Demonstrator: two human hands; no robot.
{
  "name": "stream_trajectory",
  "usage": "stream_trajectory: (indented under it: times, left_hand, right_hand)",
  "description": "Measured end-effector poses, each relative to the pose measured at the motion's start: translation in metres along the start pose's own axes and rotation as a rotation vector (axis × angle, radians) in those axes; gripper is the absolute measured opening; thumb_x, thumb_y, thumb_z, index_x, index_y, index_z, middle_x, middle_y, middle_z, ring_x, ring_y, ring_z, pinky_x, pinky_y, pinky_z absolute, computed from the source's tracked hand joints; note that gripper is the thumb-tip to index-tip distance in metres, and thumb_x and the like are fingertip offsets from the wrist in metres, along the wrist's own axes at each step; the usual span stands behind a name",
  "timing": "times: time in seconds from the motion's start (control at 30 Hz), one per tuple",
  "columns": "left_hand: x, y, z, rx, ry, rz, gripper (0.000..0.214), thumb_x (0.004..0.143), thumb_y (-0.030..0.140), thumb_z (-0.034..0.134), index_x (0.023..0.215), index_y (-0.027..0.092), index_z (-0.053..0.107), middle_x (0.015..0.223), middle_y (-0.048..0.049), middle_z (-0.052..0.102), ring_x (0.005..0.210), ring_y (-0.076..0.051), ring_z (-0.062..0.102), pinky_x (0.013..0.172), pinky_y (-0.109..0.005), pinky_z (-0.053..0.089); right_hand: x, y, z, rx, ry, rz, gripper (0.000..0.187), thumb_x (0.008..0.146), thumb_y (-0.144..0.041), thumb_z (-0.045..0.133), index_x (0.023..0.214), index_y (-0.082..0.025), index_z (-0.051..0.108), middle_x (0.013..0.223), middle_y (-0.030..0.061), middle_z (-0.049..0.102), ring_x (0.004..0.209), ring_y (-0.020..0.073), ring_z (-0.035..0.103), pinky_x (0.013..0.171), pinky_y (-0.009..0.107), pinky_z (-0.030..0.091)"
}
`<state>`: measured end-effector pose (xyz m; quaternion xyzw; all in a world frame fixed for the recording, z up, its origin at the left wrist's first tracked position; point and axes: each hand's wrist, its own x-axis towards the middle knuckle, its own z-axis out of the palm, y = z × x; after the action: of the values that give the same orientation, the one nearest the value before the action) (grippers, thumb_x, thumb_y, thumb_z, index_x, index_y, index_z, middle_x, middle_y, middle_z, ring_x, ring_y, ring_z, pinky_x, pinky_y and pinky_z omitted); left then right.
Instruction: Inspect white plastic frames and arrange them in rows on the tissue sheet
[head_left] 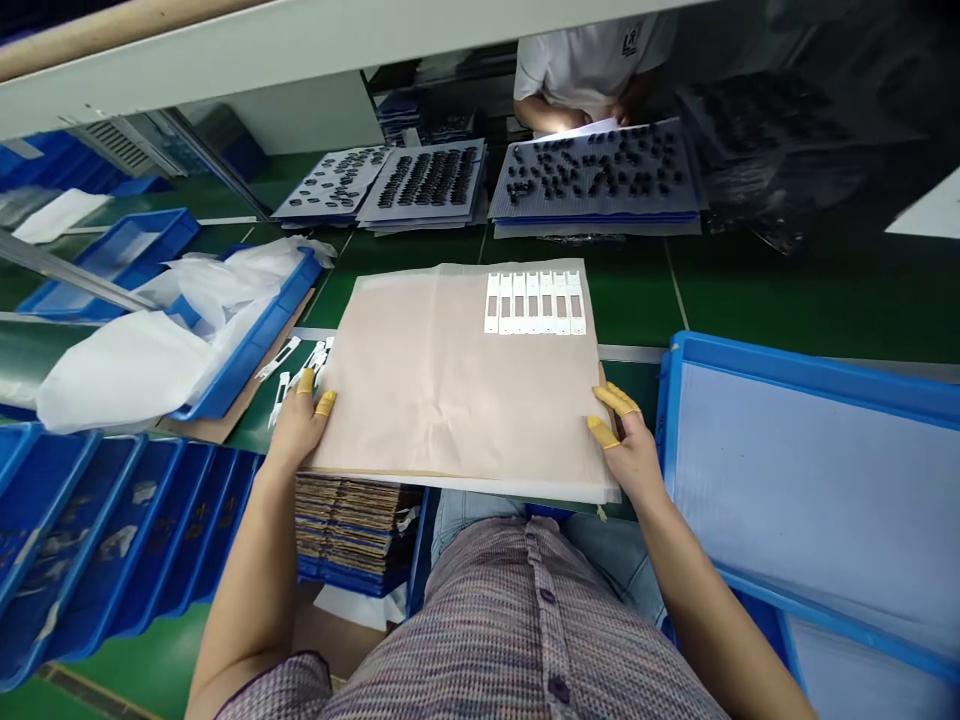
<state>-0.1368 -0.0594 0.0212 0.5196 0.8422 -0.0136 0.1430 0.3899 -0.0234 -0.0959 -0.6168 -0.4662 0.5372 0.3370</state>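
A large sheet of thin translucent paper, backed by brownish board, lies in front of me over the table's near edge. My left hand, with yellow finger cots, grips its left edge. On the opposite side my right hand, also in yellow cots, holds the right edge between thumb and fingers. Several flat white frame-like parts stand in a row at the sheet's upper right corner. More loose white parts lie in a small heap beside my left hand.
An empty-looking blue tray stands at the right. Stacked blue trays lean at lower left. White sheets spill from another tray. Boards with small black parts line the back, where a person in a white shirt works.
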Motion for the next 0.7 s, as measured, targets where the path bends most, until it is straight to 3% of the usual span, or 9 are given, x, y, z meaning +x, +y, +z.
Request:
stream_trajectory:
  times: [0.17, 0.27, 0.37, 0.5, 0.6, 0.67, 0.7]
  left_hand:
    - [-0.003, 0.018, -0.003, 0.116, 0.096, 0.168, 0.076, 0.097, 0.048, 0.045, 0.157, 0.002, 0.038, 0.157, -0.0308, 0.045, 0.15, -0.044, 0.042, 0.123, -0.064, 0.033]
    - [-0.011, 0.026, 0.002, 0.114, 0.045, 0.23, 0.073, 0.097, 0.048, 0.045, 0.157, 0.005, 0.04, 0.162, -0.0269, 0.041, 0.153, -0.04, 0.037, 0.126, -0.059, 0.031]
    - [-0.02, 0.028, 0.01, 0.117, -0.03, 0.161, 0.066, 0.097, 0.045, 0.044, 0.153, 0.01, 0.046, 0.163, -0.0232, 0.043, 0.155, -0.039, 0.035, 0.127, -0.06, 0.029]
    - [-0.029, 0.027, 0.01, 0.141, -0.023, 0.073, 0.061, 0.098, 0.043, 0.044, 0.149, 0.011, 0.052, 0.162, -0.0224, 0.044, 0.156, -0.039, 0.032, 0.127, -0.063, 0.027]
    - [-0.038, 0.038, -0.001, 0.139, 0.041, 0.135, 0.064, 0.096, 0.047, 0.046, 0.145, 0.006, 0.056, 0.16, -0.0256, 0.044, 0.152, -0.043, 0.036, 0.126, -0.063, 0.029]
    - [-0.051, 0.051, -0.01, 0.098, 0.131, 0.214, 0.069, 0.093, 0.049, 0.05, 0.148, 0.008, 0.054, 0.162, -0.0224, 0.043, 0.15, -0.046, 0.038, 0.125, -0.065, 0.029]
    - [-0.059, 0.058, -0.014, 0.054, 0.194, 0.252, 0.07, 0.09, 0.049, 0.055, 0.151, 0.015, 0.053, 0.163, -0.0165, 0.043, 0.15, -0.045, 0.037, 0.125, -0.065, 0.028]
  right_hand:
    - [-0.002, -0.002, -0.008, 0.093, 0.062, 0.014, 0.051, 0.091, -0.053, 0.069, 0.135, -0.028, 0.065, 0.153, 0.01, 0.054, 0.145, 0.0294, 0.05, 0.124, 0.054, 0.04]
    - [-0.008, -0.006, -0.021, 0.087, 0.14, 0.009, 0.049, 0.093, -0.055, 0.068, 0.133, -0.027, 0.066, 0.148, 0.009, 0.06, 0.142, 0.0281, 0.054, 0.122, 0.053, 0.042]
    - [-0.02, -0.006, -0.036, 0.086, 0.217, 0.024, 0.047, 0.094, -0.054, 0.068, 0.132, -0.027, 0.068, 0.144, 0.0078, 0.064, 0.14, 0.0283, 0.056, 0.124, 0.056, 0.04]
    - [-0.039, 0.005, -0.059, 0.127, 0.301, 0.072, 0.041, 0.093, -0.049, 0.073, 0.128, -0.029, 0.071, 0.143, 0.007, 0.065, 0.141, 0.0306, 0.056, 0.124, 0.057, 0.038]
    - [-0.053, 0.018, -0.086, 0.168, 0.484, 0.086, 0.04, 0.089, -0.042, 0.075, 0.126, -0.027, 0.07, 0.138, 0.0089, 0.066, 0.131, 0.0303, 0.062, 0.12, 0.055, 0.044]
    - [-0.063, 0.027, -0.113, 0.099, 0.729, 0.131, 0.041, 0.088, -0.034, 0.071, 0.127, -0.023, 0.064, 0.133, 0.0099, 0.066, 0.124, 0.0263, 0.065, 0.117, 0.051, 0.047]
    - [-0.069, 0.031, -0.13, 0.038, 0.876, 0.169, 0.043, 0.087, -0.029, 0.068, 0.128, -0.021, 0.06, 0.131, 0.0098, 0.065, 0.122, 0.0237, 0.064, 0.117, 0.048, 0.047]
